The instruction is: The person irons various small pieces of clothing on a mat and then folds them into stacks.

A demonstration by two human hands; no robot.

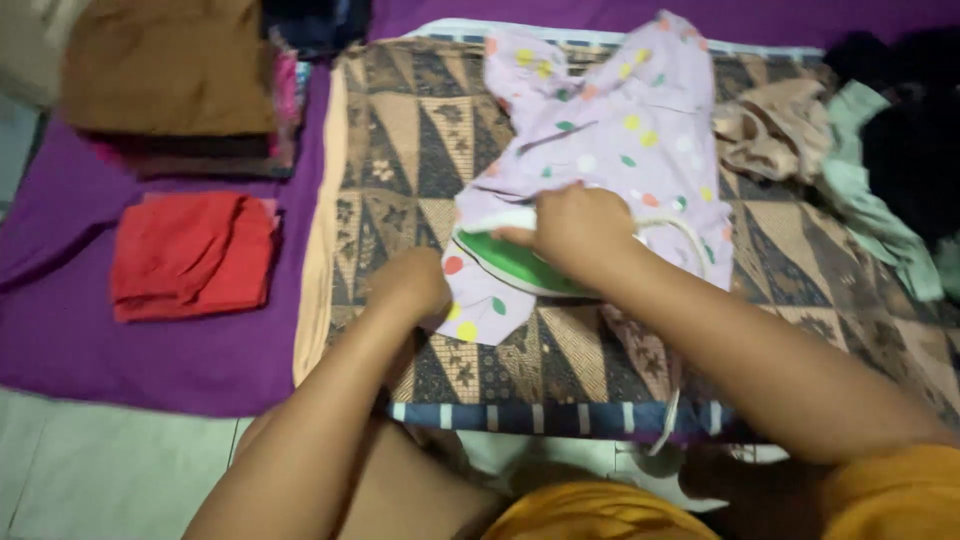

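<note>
**Ironing a dotted lilac garment on a patterned cloth**

Nearest the camera, the person's orange clothing filled the bottom edge, and a white cord (672, 420) dropped over the striped blue-and-white border (540, 417) of the brown patterned cloth (400, 130) that served as the pressing surface.

The left hand (408, 283) lay on that cloth at the lower-left corner of the lilac dotted garment (620, 130), touching its hem; the fingers were turned under and away, so their spread could not be told. Just beside it, the right hand (575, 228) was closed over the handle of a green and white iron (510, 262), fingers curled tight around it. The iron sat flat on the lower part of the garment, its tip pointing left.

The garment stretched away from the hands toward the far edge of the cloth. To its right lay a crumpled beige piece (770, 130) and a pale green one (870, 200), with dark clothing beyond. To the left, on the purple sheet (150, 360), sat a folded red stack (192, 255), and farther off a taller folded pile topped in brown (165, 70). No labels or packages showed.
</note>
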